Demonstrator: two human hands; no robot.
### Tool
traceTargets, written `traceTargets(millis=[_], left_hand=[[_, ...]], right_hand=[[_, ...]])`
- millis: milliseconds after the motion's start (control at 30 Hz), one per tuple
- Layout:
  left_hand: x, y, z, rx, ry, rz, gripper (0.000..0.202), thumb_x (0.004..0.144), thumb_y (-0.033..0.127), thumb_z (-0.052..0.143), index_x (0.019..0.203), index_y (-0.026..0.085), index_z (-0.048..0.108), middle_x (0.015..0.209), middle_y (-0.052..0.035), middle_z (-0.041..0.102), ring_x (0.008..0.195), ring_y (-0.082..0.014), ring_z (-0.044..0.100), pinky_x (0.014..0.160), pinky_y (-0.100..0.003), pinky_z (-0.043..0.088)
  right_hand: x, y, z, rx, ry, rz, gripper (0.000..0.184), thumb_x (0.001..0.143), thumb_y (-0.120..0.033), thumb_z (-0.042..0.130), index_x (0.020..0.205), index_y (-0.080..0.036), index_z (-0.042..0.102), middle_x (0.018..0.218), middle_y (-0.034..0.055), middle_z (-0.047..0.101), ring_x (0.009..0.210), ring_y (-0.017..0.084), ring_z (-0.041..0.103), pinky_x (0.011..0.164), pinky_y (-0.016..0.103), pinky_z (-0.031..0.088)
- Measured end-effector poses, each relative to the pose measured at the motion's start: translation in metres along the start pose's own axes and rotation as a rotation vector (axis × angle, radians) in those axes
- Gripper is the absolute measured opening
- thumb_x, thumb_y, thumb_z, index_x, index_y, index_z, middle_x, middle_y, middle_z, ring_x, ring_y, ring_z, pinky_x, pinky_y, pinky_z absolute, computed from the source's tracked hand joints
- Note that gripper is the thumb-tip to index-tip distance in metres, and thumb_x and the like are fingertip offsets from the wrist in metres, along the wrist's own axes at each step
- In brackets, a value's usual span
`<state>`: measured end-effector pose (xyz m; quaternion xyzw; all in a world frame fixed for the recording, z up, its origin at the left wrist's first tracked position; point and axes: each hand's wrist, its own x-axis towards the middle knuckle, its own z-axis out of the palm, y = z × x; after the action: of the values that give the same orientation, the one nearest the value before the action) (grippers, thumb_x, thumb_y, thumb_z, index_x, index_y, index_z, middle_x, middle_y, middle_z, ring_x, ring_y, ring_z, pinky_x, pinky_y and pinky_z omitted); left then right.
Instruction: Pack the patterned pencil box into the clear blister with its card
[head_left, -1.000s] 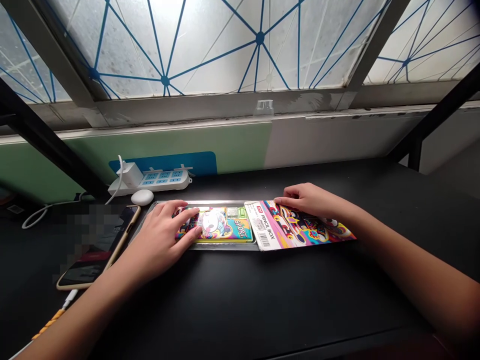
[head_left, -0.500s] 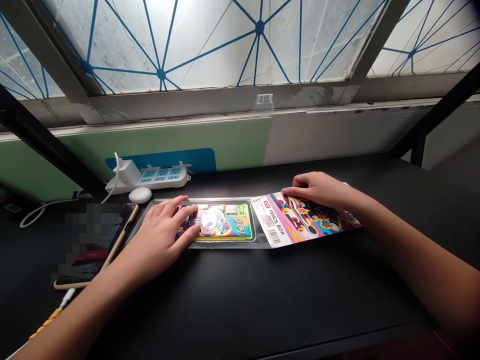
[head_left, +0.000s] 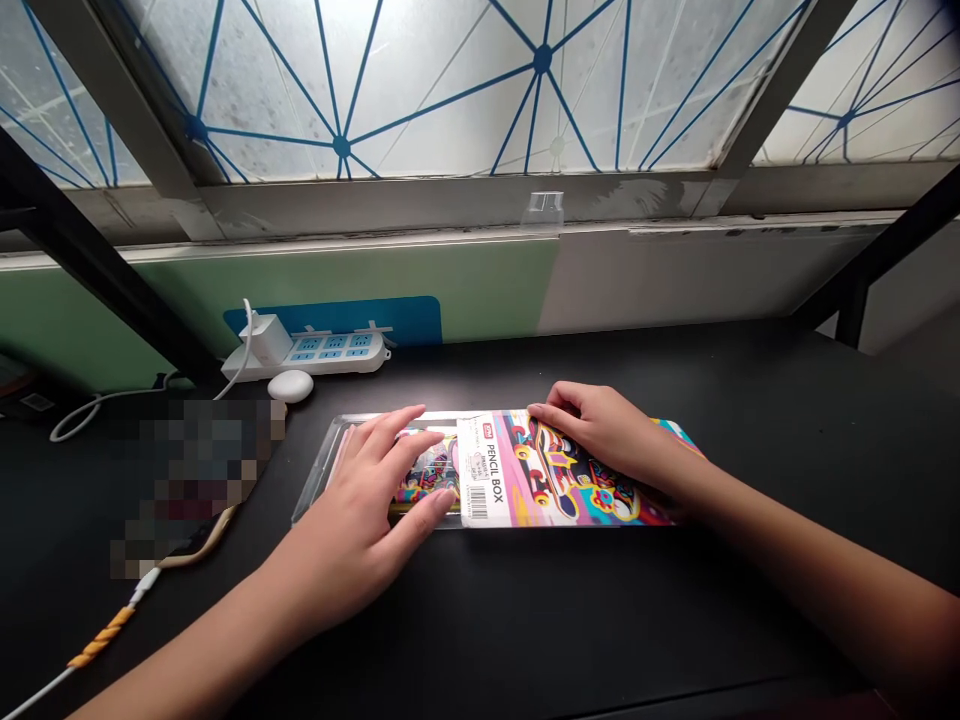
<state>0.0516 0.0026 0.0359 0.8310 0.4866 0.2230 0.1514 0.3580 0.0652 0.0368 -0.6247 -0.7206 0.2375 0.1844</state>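
A printed card (head_left: 491, 470) marked PENCIL BOX lies on the desk, over the right part of a clear plastic package (head_left: 324, 470). Inside the package, a colourful pencil box (head_left: 429, 470) shows between my left fingers and the card's edge; the rest of it is hidden. My left hand (head_left: 367, 500) rests on the package with its fingers spread, thumb tip near the card's left edge. With thumb and curled fingers, my right hand (head_left: 600, 420) grips the card near its upper edge. Its wrist covers part of the card's right end.
Behind the package stand a white power strip (head_left: 337, 352) with a plugged-in charger (head_left: 270, 338) and a round white object (head_left: 290, 386). At left lies a blurred phone (head_left: 202, 550) with a charging cable (head_left: 105, 640). Black frame bars (head_left: 97, 250) rise at both sides, before a window.
The card has slid left over the package and now covers the right part of the pencil box. My right hand moved left with it. The package sits slightly nearer and straighter.
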Motion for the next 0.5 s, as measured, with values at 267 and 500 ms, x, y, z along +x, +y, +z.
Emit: traceTargets(millis=[267,500], left_hand=[[0.012,-0.012,-0.021,-0.435,0.322,-0.112,0.028,0.101,0.043,0.049,0.112,0.025,0.066,0.146,-0.0062,0.059,0.136,-0.0302,0.055,0.11,-0.044,0.05],[0.015,-0.022,0.003,-0.661,0.256,-0.114,0.04,0.103,0.053,0.045,0.13,0.025,0.056,0.16,-0.0097,0.042,0.149,-0.0317,0.038,0.12,-0.05,0.035]], right_hand=[[0.015,0.032,-0.027,-0.024,-0.109,0.0,0.049,0.087,-0.072,0.057,0.08,-0.024,0.065,0.078,0.001,0.07,0.072,0.02,0.06,0.059,0.03,0.041],[0.018,0.047,-0.054,-0.083,-0.262,-0.038,0.053,0.079,-0.069,0.069,0.11,-0.026,0.07,0.103,0.004,0.075,0.092,0.027,0.069,0.074,0.034,0.052]])
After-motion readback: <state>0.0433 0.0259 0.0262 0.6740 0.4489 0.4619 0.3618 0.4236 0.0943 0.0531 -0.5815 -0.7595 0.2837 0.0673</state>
